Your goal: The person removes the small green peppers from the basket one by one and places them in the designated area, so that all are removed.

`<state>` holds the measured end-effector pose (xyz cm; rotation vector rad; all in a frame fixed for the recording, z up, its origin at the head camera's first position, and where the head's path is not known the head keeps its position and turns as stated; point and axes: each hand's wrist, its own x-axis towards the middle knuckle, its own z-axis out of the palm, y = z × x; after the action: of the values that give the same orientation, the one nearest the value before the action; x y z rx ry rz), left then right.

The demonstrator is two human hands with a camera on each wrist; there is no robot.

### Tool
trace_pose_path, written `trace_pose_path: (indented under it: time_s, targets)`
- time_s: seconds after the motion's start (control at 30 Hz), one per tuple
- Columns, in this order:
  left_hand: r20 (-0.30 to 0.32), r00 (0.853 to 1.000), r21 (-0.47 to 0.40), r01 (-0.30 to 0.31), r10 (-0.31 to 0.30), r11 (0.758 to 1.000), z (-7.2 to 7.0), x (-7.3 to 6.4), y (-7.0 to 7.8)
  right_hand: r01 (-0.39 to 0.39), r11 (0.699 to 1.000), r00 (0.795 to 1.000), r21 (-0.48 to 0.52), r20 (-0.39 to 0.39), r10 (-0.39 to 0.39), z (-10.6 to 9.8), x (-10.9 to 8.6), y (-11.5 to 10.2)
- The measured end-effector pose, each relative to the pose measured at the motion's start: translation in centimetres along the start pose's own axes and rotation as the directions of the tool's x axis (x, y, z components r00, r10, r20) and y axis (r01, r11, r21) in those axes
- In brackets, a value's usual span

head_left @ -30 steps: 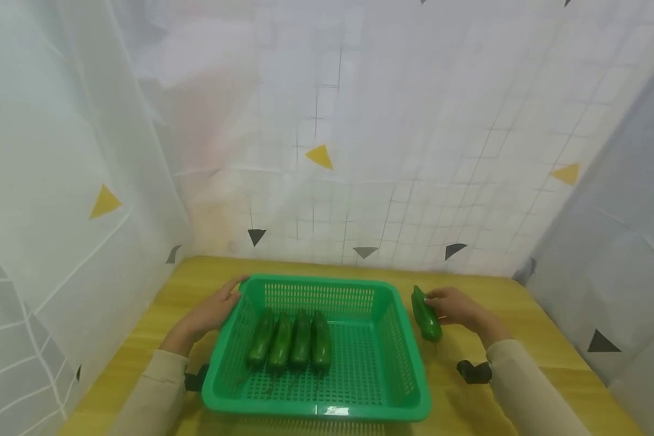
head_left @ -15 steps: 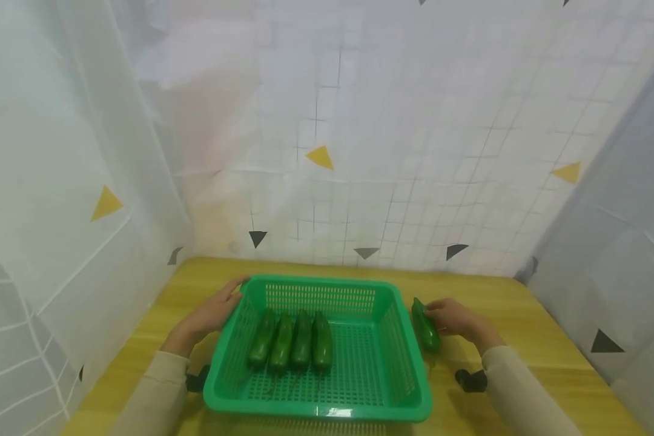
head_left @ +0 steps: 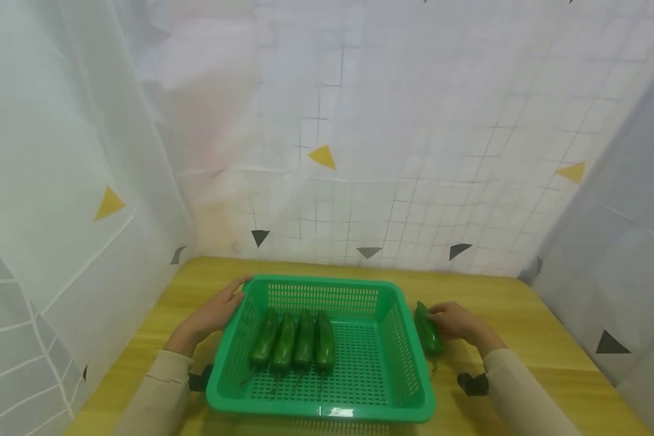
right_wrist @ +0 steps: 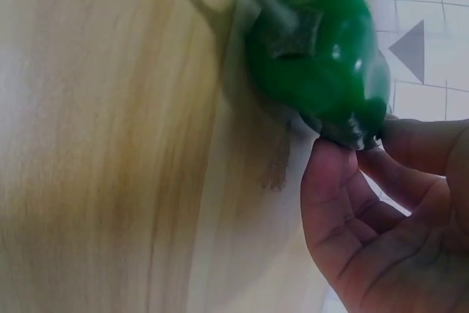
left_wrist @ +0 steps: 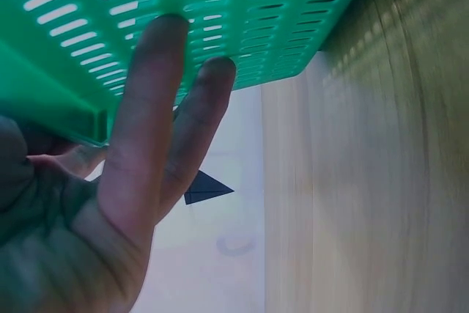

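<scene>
A green plastic basket (head_left: pixel 362 407) with slotted walls stands on the table. Inside its left half, several long green peppers (head_left: pixel 284 345) lie side by side, stems toward me. My left hand (head_left: pixel 211 313) rests at the basket's left side; in the left wrist view, two nearly straight fingers (left_wrist: pixel 143 122) touch the outer wall. Beyond the right wall, my right hand (head_left: pixel 458 324) pinches another green pepper (head_left: pixel 427 333) between thumb and fingers. Its stem end (right_wrist: pixel 297 34) faces the right wrist camera. Whether this pepper touches the table, I cannot tell.
The yellow wood-grain table (head_left: pixel 501 303) carries the basket and extends to both sides. A white sheet wall (head_left: pixel 327 212) with grid lines and yellow and dark triangles rises behind it. More sheeting (head_left: pixel 60 260) hangs at left and right.
My right hand has lowered the pinched pepper and brought it slightly nearer to me, beside the basket's right wall. The left hand and basket have stayed in place.
</scene>
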<state>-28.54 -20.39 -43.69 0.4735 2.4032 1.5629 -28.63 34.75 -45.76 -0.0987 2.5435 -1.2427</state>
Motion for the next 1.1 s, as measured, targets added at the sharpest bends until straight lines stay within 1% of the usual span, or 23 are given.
trace_pose_path:
  time_s: [0.13, 0.23, 0.3, 0.4, 0.5, 0.57, 0.63, 0.77, 0.8, 0.9, 0.97, 1.1]
  targets:
    - [-0.006, 1.0, 0.0, 0.005, -0.005, 1.0, -0.1, 0.2, -0.1, 0.011, 1.0, 1.0, 0.012, 0.012, -0.011, 0.0, -0.2, 0.1]
    - [0.011, 1.0, -0.019, 0.002, -0.001, 1.0, 0.2, 0.3, -0.3, 0.018, 1.0, 1.0, -0.014, 0.012, -0.018, -0.1, -0.6, 0.4]
    - [0.023, 1.0, -0.035, -0.01, 0.011, 0.999, 0.5, 0.5, -0.3, 0.015, 0.999, 1.0, -0.04, -0.011, -0.015, -0.2, -0.8, 0.5]
    - [0.027, 0.999, -0.035, -0.024, 0.025, 0.999, 0.6, 0.7, -0.2, 0.006, 0.998, 0.999, -0.062, -0.052, -0.01, -0.5, -1.1, 0.5]
    - [0.009, 1.0, -0.025, -0.015, 0.015, 1.0, 0.4, 0.6, -0.1, 0.02, 0.998, 0.997, -0.055, -0.07, -0.023, -0.4, -1.2, 0.2]
    - [0.01, 1.0, -0.023, -0.011, 0.011, 1.0, 0.2, 0.3, -0.1, 0.043, 0.997, 0.995, -0.064, -0.084, -0.049, -0.2, -1.1, -0.1]
    - [0.015, 1.0, -0.028, -0.003, 0.003, 1.0, 0.0, 0.1, -0.1, 0.06, 0.994, 0.991, -0.096, -0.115, -0.071, 0.1, -0.9, -0.4]
    - [0.042, 0.999, -0.03, -0.026, 0.027, 0.999, -0.2, -0.1, -0.2, 0.058, 0.984, 0.972, -0.167, -0.214, -0.093, 0.3, -0.7, -0.9]
    - [0.045, 0.998, -0.03, -0.031, 0.032, 0.999, -0.2, -0.1, -0.2, 0.061, 0.981, 0.968, -0.186, -0.229, -0.104, 0.2, -0.6, -1.0]
    - [0.053, 0.998, -0.035, -0.04, 0.042, 0.999, -0.1, 0.0, -0.3, 0.078, 0.975, 0.956, -0.207, -0.26, -0.132, 0.0, -0.5, -1.5]
    - [0.058, 0.997, -0.044, -0.039, 0.042, 0.998, -0.1, 0.0, -0.2, 0.095, 0.974, 0.952, -0.204, -0.269, -0.149, -0.2, -0.5, -2.1]
    - [0.054, 0.998, -0.051, -0.029, 0.032, 0.998, -0.2, 0.0, -0.1, 0.117, 0.977, 0.95, -0.176, -0.268, -0.162, -0.2, -0.2, -3.8]
